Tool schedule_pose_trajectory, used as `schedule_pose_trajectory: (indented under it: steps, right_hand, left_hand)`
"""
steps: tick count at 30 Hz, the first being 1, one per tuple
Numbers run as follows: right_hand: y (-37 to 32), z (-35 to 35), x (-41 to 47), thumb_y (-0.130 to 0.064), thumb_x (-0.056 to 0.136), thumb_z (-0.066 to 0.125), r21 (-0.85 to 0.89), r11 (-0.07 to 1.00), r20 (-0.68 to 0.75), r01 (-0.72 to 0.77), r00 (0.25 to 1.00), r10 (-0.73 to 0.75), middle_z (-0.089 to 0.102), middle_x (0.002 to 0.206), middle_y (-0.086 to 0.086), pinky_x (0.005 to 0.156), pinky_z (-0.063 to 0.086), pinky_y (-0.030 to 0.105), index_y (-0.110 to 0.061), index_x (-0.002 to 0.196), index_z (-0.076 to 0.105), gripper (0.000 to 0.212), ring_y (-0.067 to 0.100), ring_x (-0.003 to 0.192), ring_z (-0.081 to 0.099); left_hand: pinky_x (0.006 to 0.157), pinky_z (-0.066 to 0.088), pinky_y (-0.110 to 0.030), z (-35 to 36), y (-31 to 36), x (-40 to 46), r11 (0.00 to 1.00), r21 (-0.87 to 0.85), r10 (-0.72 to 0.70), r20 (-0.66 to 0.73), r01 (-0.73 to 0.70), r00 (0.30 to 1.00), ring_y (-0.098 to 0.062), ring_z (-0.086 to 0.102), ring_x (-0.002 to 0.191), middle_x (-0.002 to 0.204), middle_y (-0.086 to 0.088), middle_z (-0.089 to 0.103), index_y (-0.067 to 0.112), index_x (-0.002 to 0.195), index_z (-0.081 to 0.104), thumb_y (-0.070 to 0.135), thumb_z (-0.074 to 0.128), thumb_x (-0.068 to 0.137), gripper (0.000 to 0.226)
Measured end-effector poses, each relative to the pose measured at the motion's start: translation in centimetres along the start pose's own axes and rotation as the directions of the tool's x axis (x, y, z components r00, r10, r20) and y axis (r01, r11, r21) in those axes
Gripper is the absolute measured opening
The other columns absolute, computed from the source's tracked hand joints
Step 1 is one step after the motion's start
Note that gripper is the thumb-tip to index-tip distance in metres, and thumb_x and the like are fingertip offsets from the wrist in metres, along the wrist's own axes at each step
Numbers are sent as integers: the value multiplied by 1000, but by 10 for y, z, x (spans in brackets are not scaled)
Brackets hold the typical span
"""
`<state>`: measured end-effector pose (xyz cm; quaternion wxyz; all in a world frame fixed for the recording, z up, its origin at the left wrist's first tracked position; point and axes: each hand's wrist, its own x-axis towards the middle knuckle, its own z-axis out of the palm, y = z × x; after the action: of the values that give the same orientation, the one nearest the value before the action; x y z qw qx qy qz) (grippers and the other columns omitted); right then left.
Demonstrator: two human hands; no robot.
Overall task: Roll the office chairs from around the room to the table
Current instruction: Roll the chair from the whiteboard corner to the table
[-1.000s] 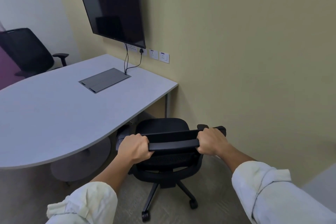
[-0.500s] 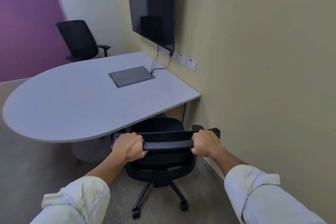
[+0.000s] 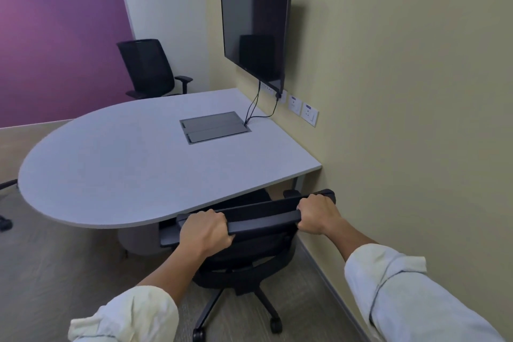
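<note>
With fingers curled tight around the backrest top of the near office chair [image 3: 249, 253], the left hand [image 3: 206, 232] and right hand [image 3: 317, 212] steer its seat under the table [image 3: 116, 164].

The near office chair [image 3: 249, 253] at 6 o'clock is plain black, as is the far office chair [image 3: 147, 68] at 11 o'clock, whose back shows a fine mesh weave. The surface [image 3: 125, 169] is an even pale grey with a darker grey panel [image 3: 213, 130] inset, and black cables [image 3: 254, 108] trail from the black screen [image 3: 255, 25]. At 10 o'clock 1 wall [image 3: 55, 36] is purple, at 3 o'clock another wall [image 3: 402, 91] is pale yellow-green with white sockets [image 3: 302, 111], the floor [image 3: 55, 272] is grey-brown, and both sleeves [image 3: 402, 286] are off-white.
</note>
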<state>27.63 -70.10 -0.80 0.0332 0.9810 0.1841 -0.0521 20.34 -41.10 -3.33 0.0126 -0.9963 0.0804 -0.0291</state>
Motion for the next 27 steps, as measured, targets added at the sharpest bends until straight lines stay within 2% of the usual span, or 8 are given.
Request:
schedule_pose_trajectory:
  steps: [4, 7, 11, 14, 18, 21, 24, 27]
  right_hand:
    - [10, -11, 45, -26, 62, 61, -11, 999, 37, -36, 999, 36, 63, 67, 0, 55, 41, 29, -19, 75, 69, 17, 22, 64, 59]
    - [14, -13, 74, -26, 65, 62, -28, 999, 53, -33, 998, 35, 66, 73, 1, 59, 44, 30, -19, 80, 70, 18, 24, 69, 62]
    - [18, -13, 110, -23, 64, 58, -41, 999, 61, -31, 998, 33, 60, 66, 0, 56, 40, 30, -18, 76, 67, 16, 24, 68, 60]
    - [22, -18, 132, -21, 67, 59, -46, 999, 67, -18, 998, 21, 56, 67, -2, 57, 39, 31, -18, 81, 67, 16, 25, 71, 60]
    - [29, -23, 151, -19, 68, 59, -42, 999, 100, -19, 995, 23, 61, 73, 1, 58, 43, 32, -17, 79, 65, 14, 24, 73, 60]
    - [37, -25, 171, -20, 68, 59, -47, 999, 122, -9, 992, 14, 61, 72, 0, 57, 41, 31, -21, 73, 59, 4, 23, 70, 59]
    - [47, -25, 188, -21, 69, 60, -40, 999, 123, -3, 992, 8, 57, 66, -3, 55, 38, 30, -27, 64, 50, 13, 21, 68, 58]
    - [61, -26, 203, -21, 69, 62, -48, 999, 119, 10, 993, -4, 62, 71, 0, 58, 43, 31, -24, 68, 54, 8, 23, 72, 61]
  left_hand:
    - [55, 38, -34, 2, -3, 36, 998, -30, -49, 17, 49, 999, -21, 47, 57, 65, 6, 46, 25, 70, 47, 50, 47, 82, 28]
    - [54, 38, -33, 5, -10, 59, 996, -63, -63, 26, 65, 998, -19, 48, 55, 64, 6, 48, 24, 72, 51, 47, 49, 83, 26]
    - [53, 36, -33, 8, -20, 85, 994, -80, -74, 27, 76, 997, -19, 46, 53, 61, 7, 45, 22, 71, 51, 43, 51, 83, 24]
    - [54, 36, -33, 8, -27, 105, 993, -88, -77, 16, 78, 997, -19, 48, 55, 63, 6, 46, 21, 72, 51, 42, 52, 84, 25]
    - [54, 37, -33, 9, -29, 123, 993, -98, -69, 3, 69, 998, -21, 47, 54, 59, 6, 41, 20, 68, 48, 42, 51, 85, 27]
    - [53, 35, -33, 11, -31, 140, 991, -112, -70, -15, 68, 997, -20, 46, 52, 58, 6, 40, 22, 64, 44, 45, 49, 85, 32]
    - [53, 33, -33, 12, -31, 156, 991, -107, -89, -29, 86, 996, -18, 42, 51, 58, 7, 38, 22, 66, 46, 48, 48, 86, 33]
    - [50, 31, -32, 14, -23, 169, 988, -125, -94, -29, 90, 995, -15, 37, 46, 57, 8, 38, 25, 60, 38, 50, 48, 86, 38]
